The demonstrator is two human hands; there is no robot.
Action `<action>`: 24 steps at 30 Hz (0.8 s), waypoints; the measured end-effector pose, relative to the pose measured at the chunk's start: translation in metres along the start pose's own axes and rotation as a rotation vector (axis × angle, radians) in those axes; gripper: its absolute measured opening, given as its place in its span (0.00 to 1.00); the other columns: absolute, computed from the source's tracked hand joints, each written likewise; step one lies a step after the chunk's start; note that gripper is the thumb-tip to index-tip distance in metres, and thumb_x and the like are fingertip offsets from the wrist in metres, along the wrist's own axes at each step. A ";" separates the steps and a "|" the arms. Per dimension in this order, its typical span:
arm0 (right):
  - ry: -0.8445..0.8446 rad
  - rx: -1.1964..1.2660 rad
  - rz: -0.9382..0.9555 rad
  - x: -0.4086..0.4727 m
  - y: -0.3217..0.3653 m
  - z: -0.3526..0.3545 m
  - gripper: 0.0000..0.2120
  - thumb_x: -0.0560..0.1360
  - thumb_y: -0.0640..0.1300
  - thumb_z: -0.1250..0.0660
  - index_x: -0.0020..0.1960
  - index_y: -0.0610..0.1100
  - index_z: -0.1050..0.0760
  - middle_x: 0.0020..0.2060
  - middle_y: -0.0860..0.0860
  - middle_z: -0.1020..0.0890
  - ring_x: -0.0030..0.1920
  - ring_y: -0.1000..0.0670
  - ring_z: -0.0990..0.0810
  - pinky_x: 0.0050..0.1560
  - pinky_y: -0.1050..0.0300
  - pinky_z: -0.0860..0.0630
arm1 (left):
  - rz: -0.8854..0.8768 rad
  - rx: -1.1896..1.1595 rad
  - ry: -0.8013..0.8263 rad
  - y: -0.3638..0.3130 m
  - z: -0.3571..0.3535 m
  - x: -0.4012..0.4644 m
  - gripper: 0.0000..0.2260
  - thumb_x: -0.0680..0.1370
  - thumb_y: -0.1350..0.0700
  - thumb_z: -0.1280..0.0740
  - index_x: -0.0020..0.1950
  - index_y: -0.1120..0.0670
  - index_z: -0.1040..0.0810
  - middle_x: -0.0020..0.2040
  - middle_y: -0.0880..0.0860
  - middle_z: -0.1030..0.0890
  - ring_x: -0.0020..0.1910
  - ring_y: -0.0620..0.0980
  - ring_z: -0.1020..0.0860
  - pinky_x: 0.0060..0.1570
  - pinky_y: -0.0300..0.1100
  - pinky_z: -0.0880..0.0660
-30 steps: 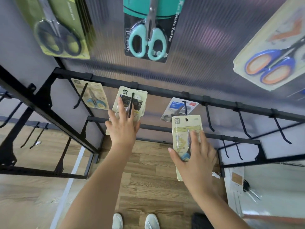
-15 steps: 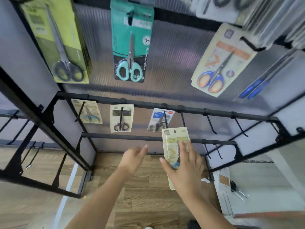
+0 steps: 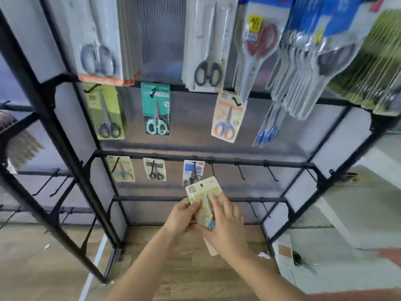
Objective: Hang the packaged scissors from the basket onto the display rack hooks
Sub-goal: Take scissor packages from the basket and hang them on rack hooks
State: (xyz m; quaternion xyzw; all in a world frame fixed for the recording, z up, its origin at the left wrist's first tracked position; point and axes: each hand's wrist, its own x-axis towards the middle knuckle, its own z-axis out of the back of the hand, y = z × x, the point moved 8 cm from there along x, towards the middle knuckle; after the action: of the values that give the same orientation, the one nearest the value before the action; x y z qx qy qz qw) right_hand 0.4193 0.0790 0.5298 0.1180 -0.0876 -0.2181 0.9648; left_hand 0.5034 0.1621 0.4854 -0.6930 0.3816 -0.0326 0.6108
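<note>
Scissors pack [image 3: 202,197], just one, is gripped by two hands, left hand [image 3: 181,216] and right hand [image 3: 225,227], low middle; three packs hang behind on one rail [image 3: 249,162]

The lower half of the pale yellow carded scissors pack [image 3: 203,198] is covered by the right hand [image 3: 225,227] and left hand [image 3: 183,216], so the scissors inside barely show. The grey and white carded packs on the top row [image 3: 98,38] are cut off by the upper edge, and the green packs at far right [image 3: 373,68] are smeared by blur. Print on the small blue-and-white pack [image 3: 193,171] is too small to read
</note>
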 end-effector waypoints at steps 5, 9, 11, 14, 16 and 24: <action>0.093 0.198 0.009 -0.031 -0.042 0.035 0.34 0.78 0.61 0.45 0.77 0.50 0.55 0.77 0.50 0.51 0.74 0.49 0.43 0.68 0.54 0.37 | -0.028 0.116 -0.077 0.021 -0.021 -0.047 0.06 0.81 0.57 0.39 0.52 0.58 0.23 0.41 0.54 0.19 0.39 0.51 0.21 0.42 0.45 0.23; 0.109 0.349 -0.042 -0.033 -0.074 0.053 0.28 0.80 0.55 0.44 0.77 0.48 0.47 0.73 0.50 0.38 0.69 0.49 0.33 0.62 0.53 0.30 | -0.030 0.239 -0.061 0.036 -0.041 -0.077 0.07 0.82 0.57 0.40 0.51 0.59 0.24 0.45 0.57 0.22 0.44 0.54 0.23 0.48 0.50 0.25; 0.147 0.461 -0.070 -0.028 -0.078 0.055 0.22 0.80 0.51 0.42 0.72 0.47 0.36 0.67 0.48 0.29 0.62 0.50 0.26 0.58 0.57 0.29 | -0.030 0.284 -0.058 0.039 -0.047 -0.089 0.07 0.82 0.57 0.40 0.49 0.59 0.26 0.44 0.56 0.22 0.43 0.53 0.23 0.46 0.48 0.24; 0.242 0.501 -0.033 -0.019 -0.073 0.051 0.12 0.80 0.47 0.40 0.61 0.45 0.25 0.57 0.48 0.20 0.54 0.51 0.23 0.52 0.58 0.28 | -0.039 0.304 -0.061 0.039 -0.052 -0.094 0.07 0.82 0.57 0.40 0.47 0.58 0.26 0.39 0.53 0.24 0.37 0.49 0.25 0.38 0.42 0.26; 0.260 0.499 0.002 -0.015 -0.070 0.053 0.08 0.80 0.45 0.39 0.56 0.45 0.24 0.52 0.50 0.20 0.50 0.52 0.23 0.47 0.59 0.28 | -0.066 0.323 -0.072 0.034 -0.051 -0.091 0.08 0.81 0.57 0.40 0.48 0.60 0.25 0.39 0.54 0.23 0.35 0.48 0.24 0.36 0.42 0.25; 0.218 0.573 -0.106 0.023 -0.103 0.050 0.03 0.78 0.40 0.37 0.47 0.45 0.25 0.46 0.46 0.20 0.45 0.49 0.21 0.35 0.62 0.22 | 0.031 0.296 -0.114 0.064 -0.052 -0.038 0.07 0.76 0.56 0.31 0.43 0.58 0.25 0.42 0.56 0.19 0.42 0.53 0.20 0.48 0.50 0.22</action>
State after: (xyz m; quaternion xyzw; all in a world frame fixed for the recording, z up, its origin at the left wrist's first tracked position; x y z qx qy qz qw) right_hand 0.3874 -0.0306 0.5528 0.4125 -0.0351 -0.2203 0.8832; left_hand 0.4185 0.1437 0.4592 -0.5902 0.3479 -0.0396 0.7274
